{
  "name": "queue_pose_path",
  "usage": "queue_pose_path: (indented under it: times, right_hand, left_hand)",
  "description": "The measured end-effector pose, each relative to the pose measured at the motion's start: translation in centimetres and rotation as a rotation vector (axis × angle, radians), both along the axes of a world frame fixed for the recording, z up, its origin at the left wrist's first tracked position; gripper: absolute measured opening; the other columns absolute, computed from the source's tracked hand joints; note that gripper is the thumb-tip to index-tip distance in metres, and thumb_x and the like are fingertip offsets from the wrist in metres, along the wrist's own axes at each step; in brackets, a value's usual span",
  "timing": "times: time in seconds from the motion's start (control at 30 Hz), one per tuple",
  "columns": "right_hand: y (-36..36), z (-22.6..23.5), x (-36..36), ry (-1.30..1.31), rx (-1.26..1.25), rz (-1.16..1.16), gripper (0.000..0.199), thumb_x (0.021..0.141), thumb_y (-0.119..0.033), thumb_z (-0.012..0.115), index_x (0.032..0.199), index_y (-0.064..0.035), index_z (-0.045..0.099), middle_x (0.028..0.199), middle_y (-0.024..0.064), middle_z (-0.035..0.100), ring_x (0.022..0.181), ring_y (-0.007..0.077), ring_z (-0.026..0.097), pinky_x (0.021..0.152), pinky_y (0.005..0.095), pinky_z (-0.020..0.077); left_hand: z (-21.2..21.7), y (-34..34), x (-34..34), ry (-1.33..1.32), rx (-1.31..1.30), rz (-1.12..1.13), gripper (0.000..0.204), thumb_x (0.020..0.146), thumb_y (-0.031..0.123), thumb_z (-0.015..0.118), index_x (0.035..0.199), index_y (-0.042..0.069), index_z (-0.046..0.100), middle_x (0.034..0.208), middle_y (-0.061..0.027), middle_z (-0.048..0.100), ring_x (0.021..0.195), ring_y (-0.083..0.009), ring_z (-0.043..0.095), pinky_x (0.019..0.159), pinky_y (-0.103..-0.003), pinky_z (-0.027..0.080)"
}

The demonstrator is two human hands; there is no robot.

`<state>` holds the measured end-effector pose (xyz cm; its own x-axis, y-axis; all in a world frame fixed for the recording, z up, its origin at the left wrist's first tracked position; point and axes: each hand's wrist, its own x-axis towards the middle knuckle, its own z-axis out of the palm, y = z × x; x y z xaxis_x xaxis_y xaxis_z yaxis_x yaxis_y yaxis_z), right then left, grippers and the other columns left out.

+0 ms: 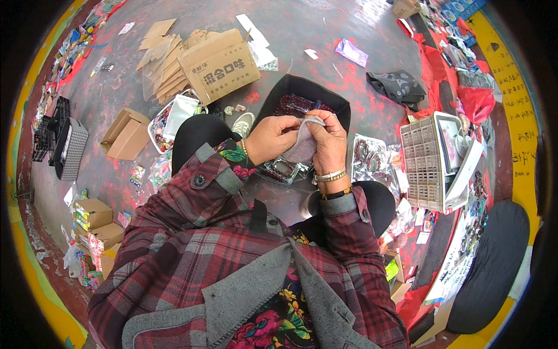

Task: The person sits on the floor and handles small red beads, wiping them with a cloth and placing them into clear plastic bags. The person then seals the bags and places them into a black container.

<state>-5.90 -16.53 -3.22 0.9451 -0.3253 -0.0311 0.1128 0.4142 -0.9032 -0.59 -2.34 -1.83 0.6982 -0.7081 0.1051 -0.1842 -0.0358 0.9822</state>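
Note:
My left hand (271, 140) pinches one side of a thin, pale grey piece (303, 143) that looks like a soft cloth or pouch. At its upper edge, the fingers of my right hand (330, 145) are closed on the same piece. Both hands are over an open black box (278, 95) between my knees. Inside it lie clear-wrapped packets (283, 171) with dark contents, and a dark red dotted item (302, 104) shows beyond my fingers. My hands hide part of the box's inside.
Right of the box are a tray of shiny wrapped packets (369, 156) and a beige plastic crate (419, 160). A printed cardboard box (220, 67), flattened cardboard (168, 67), a white basket (181, 113) and a small open carton (125, 134) are at left. A black bag (396, 87) lies far right.

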Motion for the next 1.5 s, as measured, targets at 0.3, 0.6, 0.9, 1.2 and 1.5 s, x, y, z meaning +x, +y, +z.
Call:
queue_pose_path:
  times: [0.3, 0.6, 0.9, 1.2, 1.5]
  right_hand:
    - [-0.4, 0.8, 0.2, -0.026, 0.13, 0.124, 0.024, 0.087, -0.012, 0.055, 0.109, -0.0021, 0.055, 0.096, 0.0045, 0.061, 0.083, 0.0109, 0.057, 0.076, 0.0233, 0.0457]
    - [0.3, -0.1, 0.0, -0.134, -0.255, -0.006, 0.018, 0.083, -0.002, 0.057, 0.1, -0.0024, 0.062, 0.095, 0.0003, 0.061, 0.086, 0.008, 0.054, 0.076, 0.0211, 0.0432]
    - [-0.6, -0.3, 0.3, 0.054, -0.251, 0.045, 0.021, 0.092, -0.019, 0.05, 0.093, -0.0016, 0.063, 0.082, 0.0001, 0.063, 0.076, 0.007, 0.055, 0.071, 0.0212, 0.044]
    - [0.3, 0.5, 0.2, -0.094, -0.208, 0.089, 0.021, 0.092, -0.018, 0.049, 0.104, -0.0032, 0.058, 0.09, -0.0006, 0.059, 0.08, 0.0062, 0.052, 0.072, 0.0204, 0.0421]
    - [0.1, 0.6, 0.3, -0.004, -0.069, 0.077, 0.02, 0.092, -0.018, 0.048, 0.101, -0.0035, 0.059, 0.087, -0.0016, 0.059, 0.08, 0.0056, 0.051, 0.073, 0.0203, 0.0415]
  left_hand:
    - [0.3, 1.1, 1.4, 0.709, -0.267, -0.022, 0.016, 0.09, 0.019, 0.053, 0.098, 0.007, 0.06, 0.086, 0.0015, 0.061, 0.072, -0.0052, 0.055, 0.062, -0.02, 0.043]
    - [-0.1, 0.6, 0.8, 0.662, -0.306, 0.004, 0.017, 0.09, 0.018, 0.053, 0.097, 0.005, 0.06, 0.085, 0.0015, 0.061, 0.072, -0.0056, 0.056, 0.064, -0.02, 0.044]
    - [-1.1, 0.4, 0.8, 0.745, -0.236, -0.054, 0.019, 0.091, 0.02, 0.052, 0.094, 0.003, 0.061, 0.083, -0.0002, 0.061, 0.072, -0.0071, 0.056, 0.067, -0.022, 0.045]
    - [0.0, 0.4, 0.7, 0.823, -0.426, -0.012, 0.021, 0.092, 0.022, 0.049, 0.098, 0.005, 0.06, 0.092, -0.0005, 0.062, 0.083, -0.0093, 0.057, 0.074, -0.025, 0.045]
    - [-0.6, 0.1, 0.6, 0.842, -0.431, -0.027, 0.022, 0.092, 0.023, 0.049, 0.099, 0.005, 0.06, 0.094, -0.0015, 0.062, 0.086, -0.0105, 0.057, 0.077, -0.027, 0.045]
